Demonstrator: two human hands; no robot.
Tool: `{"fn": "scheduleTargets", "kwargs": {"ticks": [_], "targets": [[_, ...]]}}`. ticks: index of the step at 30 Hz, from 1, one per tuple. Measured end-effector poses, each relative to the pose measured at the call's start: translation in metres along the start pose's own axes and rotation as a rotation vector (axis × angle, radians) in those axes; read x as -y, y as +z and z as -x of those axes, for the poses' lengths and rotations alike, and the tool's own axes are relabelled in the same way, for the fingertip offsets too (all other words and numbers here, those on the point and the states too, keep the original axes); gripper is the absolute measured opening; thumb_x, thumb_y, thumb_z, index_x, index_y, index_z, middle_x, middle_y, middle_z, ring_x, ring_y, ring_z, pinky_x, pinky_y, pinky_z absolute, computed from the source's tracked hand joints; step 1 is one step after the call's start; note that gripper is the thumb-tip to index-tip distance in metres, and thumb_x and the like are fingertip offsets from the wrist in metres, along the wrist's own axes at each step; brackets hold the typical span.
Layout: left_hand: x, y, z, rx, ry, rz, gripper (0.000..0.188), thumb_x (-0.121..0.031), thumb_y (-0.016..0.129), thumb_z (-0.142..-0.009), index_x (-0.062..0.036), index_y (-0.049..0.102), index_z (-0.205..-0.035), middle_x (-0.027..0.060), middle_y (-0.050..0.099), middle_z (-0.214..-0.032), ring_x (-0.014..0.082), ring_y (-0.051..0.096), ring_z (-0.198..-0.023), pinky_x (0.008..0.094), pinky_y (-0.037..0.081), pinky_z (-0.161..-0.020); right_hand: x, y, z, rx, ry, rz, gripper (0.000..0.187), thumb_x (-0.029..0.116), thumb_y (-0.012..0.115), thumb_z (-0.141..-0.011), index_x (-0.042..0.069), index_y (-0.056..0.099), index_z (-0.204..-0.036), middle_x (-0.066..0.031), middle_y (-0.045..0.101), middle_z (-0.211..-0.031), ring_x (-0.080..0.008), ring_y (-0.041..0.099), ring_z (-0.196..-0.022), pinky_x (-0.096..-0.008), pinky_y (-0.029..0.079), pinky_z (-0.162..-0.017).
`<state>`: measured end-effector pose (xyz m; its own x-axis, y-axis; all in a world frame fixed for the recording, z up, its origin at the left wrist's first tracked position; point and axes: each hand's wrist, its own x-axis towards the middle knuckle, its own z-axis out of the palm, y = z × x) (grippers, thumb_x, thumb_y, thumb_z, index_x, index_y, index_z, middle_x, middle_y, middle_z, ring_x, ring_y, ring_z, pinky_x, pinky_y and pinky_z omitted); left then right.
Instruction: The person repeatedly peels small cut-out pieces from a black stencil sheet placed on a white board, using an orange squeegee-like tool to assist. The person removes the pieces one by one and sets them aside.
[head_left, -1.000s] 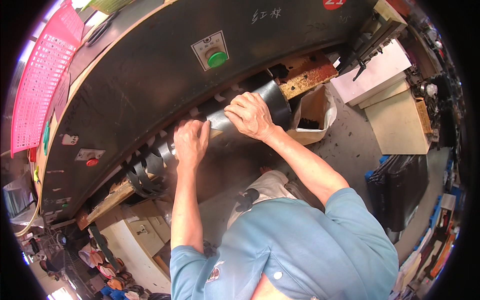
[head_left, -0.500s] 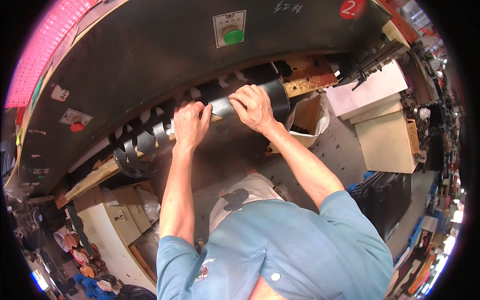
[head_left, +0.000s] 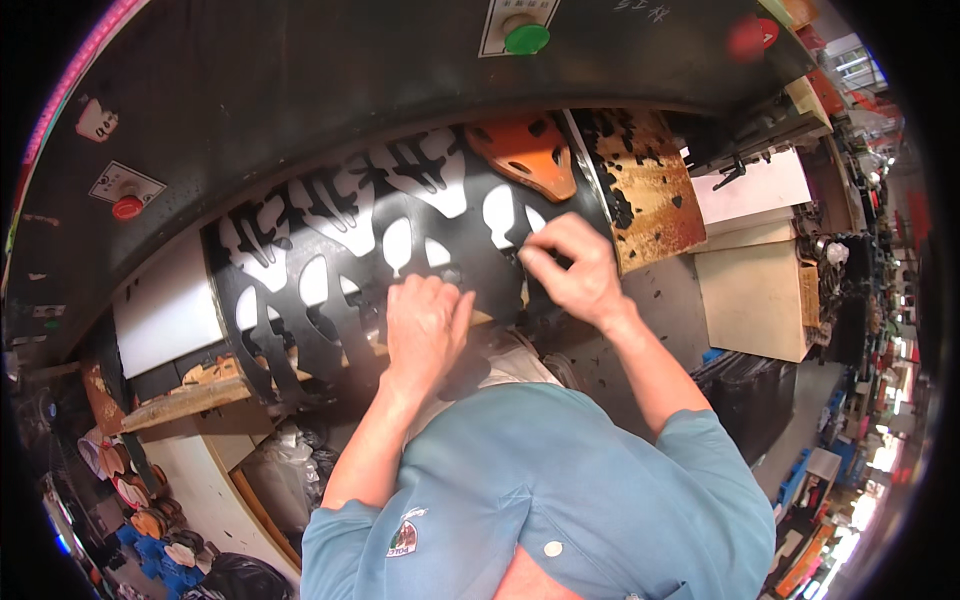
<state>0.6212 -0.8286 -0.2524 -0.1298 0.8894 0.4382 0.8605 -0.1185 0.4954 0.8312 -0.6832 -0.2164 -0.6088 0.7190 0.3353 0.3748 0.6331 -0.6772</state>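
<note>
A black sheet [head_left: 330,262] full of shaped cut-outs lies under the machine's black beam, its near part cut into strips hanging over the front edge. My left hand [head_left: 428,325] is closed over the sheet's near edge, fingers bent down on it. To its right my right hand [head_left: 578,268] is curled beside the sheet's right part, thumb and fingertips drawn together. Whether anything is pinched there is hidden. An orange cutting die [head_left: 525,152] sits on the sheet's far right part, close under the beam.
The black beam [head_left: 330,90] spans above, with a green button [head_left: 527,40] and a red button [head_left: 127,207]. A white board [head_left: 170,315] shows at the left, a worn brown board [head_left: 645,190] at the right. Boxes [head_left: 755,290] stand further right.
The sheet, earlier bent over in a roll under my hands, now lies spread toward me. The orange die has come into sight. Both hands have moved nearer and rightward.
</note>
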Motion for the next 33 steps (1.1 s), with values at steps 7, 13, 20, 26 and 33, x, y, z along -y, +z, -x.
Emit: {"fn": "scheduleTargets", "kwargs": {"ticks": [7,13,20,26,33], "targets": [[0.000,-0.036,0.048,0.324,-0.006,0.215,0.015,-0.015,0.083,-0.089,-0.0052,0.075,-0.081,0.0073,0.067,-0.081,0.0276,0.062,-0.081,0.0416,0.046,-0.074,-0.021,0.019,-0.052,0.159,0.156,0.504,0.117,0.051,0.096,-0.071,-0.001,0.042,-0.161,-0.0358,0.032,-0.166,-0.0525,0.039,-0.149,-0.0531,0.037,-0.125],[0.059,-0.051,0.014,0.104,-0.081,0.496,0.011,-0.006,0.071,-0.099,0.0036,0.075,-0.096,0.0184,0.074,-0.091,0.0380,0.072,-0.082,0.0449,0.059,-0.073,-0.007,0.050,-0.042,0.233,0.046,0.548,0.118,0.050,0.095,-0.068,0.002,0.044,-0.162,-0.0319,0.035,-0.162,-0.0493,0.040,-0.146,-0.0536,0.039,-0.124],[0.086,0.034,-0.092,0.089,0.031,0.164,0.045,-0.016,0.071,-0.100,0.0088,0.065,-0.137,0.0268,0.059,-0.153,0.0422,0.051,-0.149,0.0518,0.040,-0.124,-0.025,0.041,-0.053,0.244,0.156,0.441,0.112,0.041,0.091,-0.060,0.002,0.053,-0.157,-0.0283,0.040,-0.159,-0.0458,0.044,-0.142,-0.0514,0.042,-0.121],[0.089,0.046,-0.083,0.111,0.085,0.040,0.053,-0.022,0.075,-0.098,0.0095,0.064,-0.141,0.0266,0.057,-0.156,0.0400,0.048,-0.152,0.0524,0.036,-0.128,-0.030,-0.011,-0.087,0.381,0.425,-0.219,0.114,0.035,0.092,-0.064,-0.001,0.048,-0.162,-0.0177,0.057,-0.154,-0.0280,0.056,-0.141,-0.0382,0.039,-0.123],[0.018,0.031,-0.081,0.221,-0.221,0.547,0.077,-0.044,0.078,-0.098,0.0132,0.058,-0.145,0.0350,0.059,-0.149,0.0486,0.056,-0.142,0.0534,0.044,-0.121,-0.029,-0.030,-0.096,0.372,0.679,-0.630,0.101,0.023,0.085,-0.073,-0.003,0.045,-0.163,-0.0164,0.059,-0.150,-0.0225,0.060,-0.132,-0.0333,0.045,-0.114]]}}
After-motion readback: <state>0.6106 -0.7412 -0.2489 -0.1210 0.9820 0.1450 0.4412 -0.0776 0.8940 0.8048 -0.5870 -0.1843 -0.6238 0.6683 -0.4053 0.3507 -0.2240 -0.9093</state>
